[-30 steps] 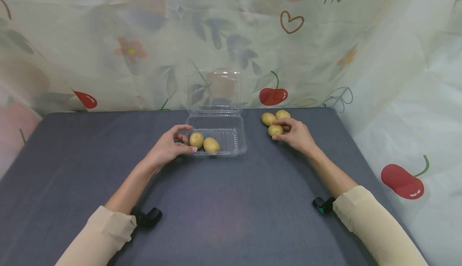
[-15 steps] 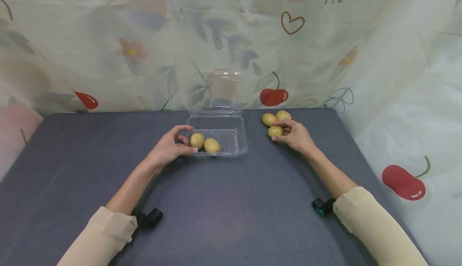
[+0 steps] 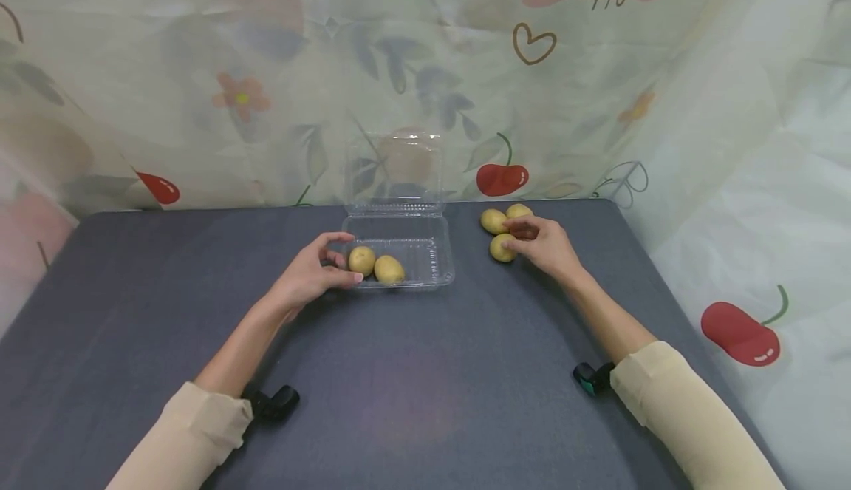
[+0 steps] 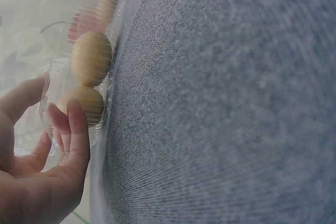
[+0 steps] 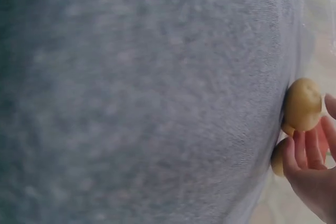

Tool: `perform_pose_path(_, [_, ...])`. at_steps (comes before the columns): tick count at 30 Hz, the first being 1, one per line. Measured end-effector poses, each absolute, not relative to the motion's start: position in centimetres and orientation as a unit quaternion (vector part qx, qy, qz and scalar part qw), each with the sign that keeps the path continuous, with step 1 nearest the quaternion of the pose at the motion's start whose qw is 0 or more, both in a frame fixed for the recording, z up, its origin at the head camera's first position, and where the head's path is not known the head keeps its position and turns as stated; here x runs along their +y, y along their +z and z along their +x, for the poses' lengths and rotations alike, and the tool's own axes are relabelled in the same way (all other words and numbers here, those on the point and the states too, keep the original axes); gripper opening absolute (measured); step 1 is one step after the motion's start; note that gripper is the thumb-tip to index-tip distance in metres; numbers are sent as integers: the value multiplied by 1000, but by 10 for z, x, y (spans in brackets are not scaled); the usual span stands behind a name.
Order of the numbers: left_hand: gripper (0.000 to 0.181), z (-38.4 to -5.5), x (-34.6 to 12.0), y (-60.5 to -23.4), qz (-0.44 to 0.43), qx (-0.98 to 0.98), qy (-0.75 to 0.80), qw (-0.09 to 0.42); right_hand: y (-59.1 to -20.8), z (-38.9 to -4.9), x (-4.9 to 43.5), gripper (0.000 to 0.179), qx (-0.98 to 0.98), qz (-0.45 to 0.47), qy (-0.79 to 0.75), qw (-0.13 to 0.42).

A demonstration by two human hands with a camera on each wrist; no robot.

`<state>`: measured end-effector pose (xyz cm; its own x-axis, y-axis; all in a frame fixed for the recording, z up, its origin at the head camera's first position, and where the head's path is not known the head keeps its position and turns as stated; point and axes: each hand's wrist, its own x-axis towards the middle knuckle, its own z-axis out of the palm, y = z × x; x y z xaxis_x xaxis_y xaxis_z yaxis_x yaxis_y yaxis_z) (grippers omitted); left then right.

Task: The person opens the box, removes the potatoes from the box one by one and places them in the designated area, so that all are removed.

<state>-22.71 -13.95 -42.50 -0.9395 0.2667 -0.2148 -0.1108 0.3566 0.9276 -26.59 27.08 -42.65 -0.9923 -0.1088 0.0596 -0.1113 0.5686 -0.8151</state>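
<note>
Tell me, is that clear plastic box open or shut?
Open. The clear box has its hinged lid standing upright behind it, and two potatoes lie uncovered inside.

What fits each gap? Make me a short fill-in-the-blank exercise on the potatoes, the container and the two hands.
1. The clear plastic container holds ____ potatoes.
2. The container's hinged lid stands ____.
3. The left hand grips the container's ____ end.
4. Beside the right hand, ____ potatoes lie on the grey table outside the container.

Missing words: two; open; left; three
</note>
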Motion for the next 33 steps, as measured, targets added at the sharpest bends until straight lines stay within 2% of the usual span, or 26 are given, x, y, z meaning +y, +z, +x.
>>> perform_pose_path(17, [74,-226,-138,-424,44,803,570,171,-404,-262,258,32,-876,89,472,50])
perform_pose_path(25, [78,-224,-139,-424,47,797,577,171,-394,-257,241,32,-864,108,490,31])
perform_pose_path(29, [77,-225,-139,-424,46,796,579,170,-377,-245,226,31,-856,114,504,15])
perform_pose_path(33, [76,-225,-139,-424,47,796,580,168,-370,-240,214,36,-848,128,514,7])
